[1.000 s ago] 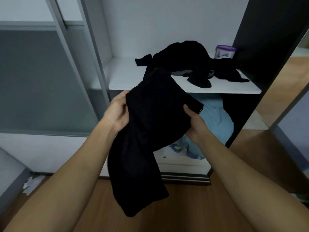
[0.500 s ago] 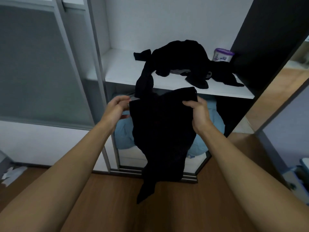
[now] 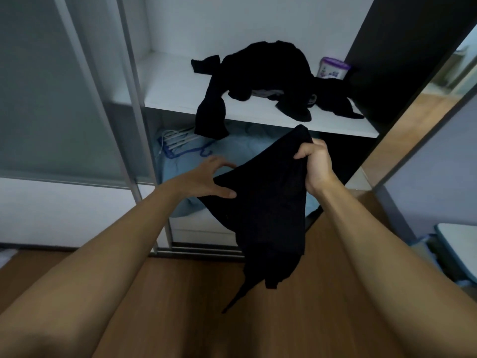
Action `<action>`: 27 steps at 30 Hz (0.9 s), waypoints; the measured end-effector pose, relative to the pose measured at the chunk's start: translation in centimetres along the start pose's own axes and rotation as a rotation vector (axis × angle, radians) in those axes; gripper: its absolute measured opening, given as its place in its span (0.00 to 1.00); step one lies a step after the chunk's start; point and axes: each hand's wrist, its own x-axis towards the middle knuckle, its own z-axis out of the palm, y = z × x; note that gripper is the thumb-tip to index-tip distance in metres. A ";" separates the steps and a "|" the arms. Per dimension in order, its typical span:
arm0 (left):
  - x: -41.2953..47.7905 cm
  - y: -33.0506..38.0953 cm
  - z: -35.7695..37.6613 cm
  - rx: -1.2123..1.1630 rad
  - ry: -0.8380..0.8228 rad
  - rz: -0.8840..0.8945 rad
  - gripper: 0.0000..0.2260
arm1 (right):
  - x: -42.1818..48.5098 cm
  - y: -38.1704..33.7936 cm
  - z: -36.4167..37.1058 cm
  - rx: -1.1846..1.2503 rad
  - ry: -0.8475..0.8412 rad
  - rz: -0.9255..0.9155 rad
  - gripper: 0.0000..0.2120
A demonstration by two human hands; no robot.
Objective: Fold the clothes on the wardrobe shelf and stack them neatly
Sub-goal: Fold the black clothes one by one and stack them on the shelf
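Note:
A black garment (image 3: 265,210) hangs in front of me below the white wardrobe shelf (image 3: 175,91). My right hand (image 3: 316,166) grips its upper corner in a fist. My left hand (image 3: 206,179) has its fingers spread, with the thumb pressed on the garment's left edge. The cloth slopes down from right to left and trails to a point near the floor. A heap of black clothes (image 3: 271,76) lies on the shelf, and one piece of it (image 3: 210,117) droops over the front edge.
A purple-lidded tub (image 3: 333,68) stands at the shelf's back right. Under the shelf lie light blue bedding (image 3: 232,156) and white and blue hangers (image 3: 178,143). A sliding door frame (image 3: 134,104) stands at the left, a dark wardrobe panel (image 3: 402,47) at the right, wooden floor (image 3: 180,306) below.
My right hand lifted its corner higher and to the right. My left hand opened and slid down the left edge, so the garment now hangs slanted instead of level.

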 end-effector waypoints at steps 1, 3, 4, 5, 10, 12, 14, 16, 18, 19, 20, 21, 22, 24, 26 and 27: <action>0.1 0.0 0.1 -0.017 -0.043 -0.003 0.27 | -0.1 0.1 0.0 0.024 0.007 0.004 0.06; 0.3 0.0 0.5 -0.033 -0.103 -0.012 0.18 | -0.3 0.5 -0.3 0.048 0.037 0.012 0.06; 0.3 0.1 0.8 -0.026 -0.118 -0.012 0.16 | -0.3 0.7 -0.6 0.043 0.056 0.014 0.06; 0.3 0.2 1.0 -0.015 -0.134 -0.017 0.16 | -0.3 0.8 -0.9 0.033 0.075 0.016 0.06; 0.2 0.8 2.0 -0.059 -0.182 -0.077 0.15 | -0.1 1.5 -2.8 0.039 0.142 0.031 0.08; 0.6 1.1 1.6 -0.010 -0.098 -0.087 0.19 | 0.2 1.8 -3.7 0.007 0.169 0.041 0.08; 0.9 1.4 0.8 0.046 -0.014 -0.092 0.21 | 0.5 2.3 -4.9 -0.084 0.177 0.082 0.08; 0.9 1.9 -0.2 0.088 0.017 -0.101 0.21 | 0.5 3.0 -5.9 -0.221 0.138 0.149 0.06; 0.7 2.3 -1.2 0.123 -0.011 -0.121 0.20 | 0.2 4.1 -6.4 -0.338 0.050 0.183 0.05; 0.5 2.5 -1.6 0.140 -0.041 -0.129 0.19 | 0.0 4.6 -6.3 -0.360 0.020 0.173 0.05; 0.3 2.6 -2.0 0.159 -0.083 -0.135 0.17 | -0.1 5.0 -6.1 -0.355 0.009 0.144 0.06; 0.0 2.6 -2.5 0.189 -0.129 -0.138 0.14 | -0.2 5.2 -5.8 -0.323 0.009 0.117 0.06; -0.2 2.4 -3.0 0.225 -0.176 -0.144 0.12 | -0.2 5.2 -5.5 -0.282 0.011 0.091 0.08; -0.7 1.5 -3.7 0.302 -0.271 -0.198 0.11 | -0.1 4.8 -4.7 -0.231 -0.040 0.039 0.07; -1.2 -0.2 -3.8 0.418 -0.331 -0.289 0.13 | -0.2 4.4 -3.6 -0.234 -0.147 -0.025 0.08; -1.2 -1.1 -3.5 0.481 -0.316 -0.312 0.13 | -0.4 4.2 -3.1 -0.245 -0.210 -0.040 0.10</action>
